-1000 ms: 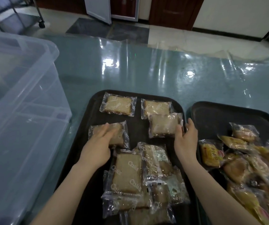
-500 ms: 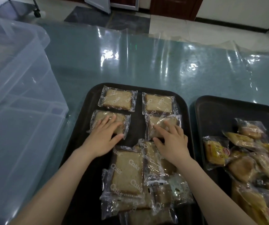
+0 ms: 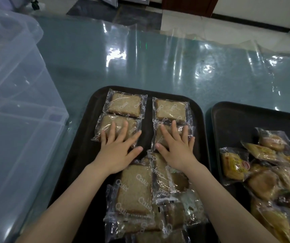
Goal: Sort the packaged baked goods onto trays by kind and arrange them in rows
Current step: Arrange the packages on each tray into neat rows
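Left hand [image 3: 118, 149] lies flat, fingers straight, on a wrapped bread slice [image 3: 113, 128] at centre frame. Right hand [image 3: 176, 146] presses flat on the neighbouring packet [image 3: 160, 137]. Both packets sit on the black tray [image 3: 88, 137], second row.

Glossy teal table [image 3: 158, 67] under wrinkly clear plastic film: two black trays [image 3: 88, 137] [image 3: 231, 123] side by side, big clear storage bin [image 3: 14, 102] at left.

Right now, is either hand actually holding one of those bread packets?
No. The left hand and right hand lie flat, fingers straight, each pressing the top of a wrapped bread slice.
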Demonstrator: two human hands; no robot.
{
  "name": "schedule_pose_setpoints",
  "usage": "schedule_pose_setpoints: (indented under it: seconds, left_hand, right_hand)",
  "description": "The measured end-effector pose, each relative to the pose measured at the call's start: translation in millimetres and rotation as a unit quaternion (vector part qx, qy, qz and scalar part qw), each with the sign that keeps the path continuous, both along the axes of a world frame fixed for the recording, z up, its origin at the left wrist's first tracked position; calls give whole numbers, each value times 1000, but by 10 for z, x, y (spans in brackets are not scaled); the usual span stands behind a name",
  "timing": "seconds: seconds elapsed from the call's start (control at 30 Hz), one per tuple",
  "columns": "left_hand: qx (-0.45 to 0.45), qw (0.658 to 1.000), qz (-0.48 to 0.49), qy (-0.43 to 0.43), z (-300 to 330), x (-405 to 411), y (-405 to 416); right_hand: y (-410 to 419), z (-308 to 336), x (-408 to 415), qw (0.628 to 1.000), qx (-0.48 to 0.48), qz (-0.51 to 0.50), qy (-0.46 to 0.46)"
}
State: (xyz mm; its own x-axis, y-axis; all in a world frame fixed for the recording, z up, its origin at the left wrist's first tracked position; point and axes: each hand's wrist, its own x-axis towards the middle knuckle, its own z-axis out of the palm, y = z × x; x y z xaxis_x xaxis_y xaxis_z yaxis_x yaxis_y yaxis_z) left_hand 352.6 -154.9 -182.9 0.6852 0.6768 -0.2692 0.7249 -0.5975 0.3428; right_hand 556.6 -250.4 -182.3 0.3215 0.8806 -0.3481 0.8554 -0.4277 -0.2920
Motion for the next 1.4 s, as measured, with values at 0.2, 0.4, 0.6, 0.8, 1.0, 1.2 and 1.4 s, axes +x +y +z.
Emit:
schedule_pose_setpoints:
  seconds: [0.2,0.4,0.6,0.8,1.0,1.2,1.4]
  left_hand:
    - [-35,996,-30,78,-56,54,-15]
    - [17,998,34,-57,279,-117,-273]
    - [-173,961,167,-140,447,-281,-1052]
    - [-113,991,66,9,244,-307,-1441]
    - [-153,988,5,-12,139,-665,-1468]
    - [-136,990,-28,-29,145,-981,-1640]
    - [74,993,-42,77,297,-1273,-1450]
  right_hand:
    - [108,3,-59,999,-33,24,-23]
    - [-175,200,-133,981,172,-57,-65]
    - [-810,282,-414,960,183,-158,140]
    - [-1147,254,-648,982,116,-83,125]
    - [-1488,267,-772,988,68,-39,131]
    - [-1727,291,-865,986,66,9,150]
    - [-1800,380,-879,994,84,-18,67]
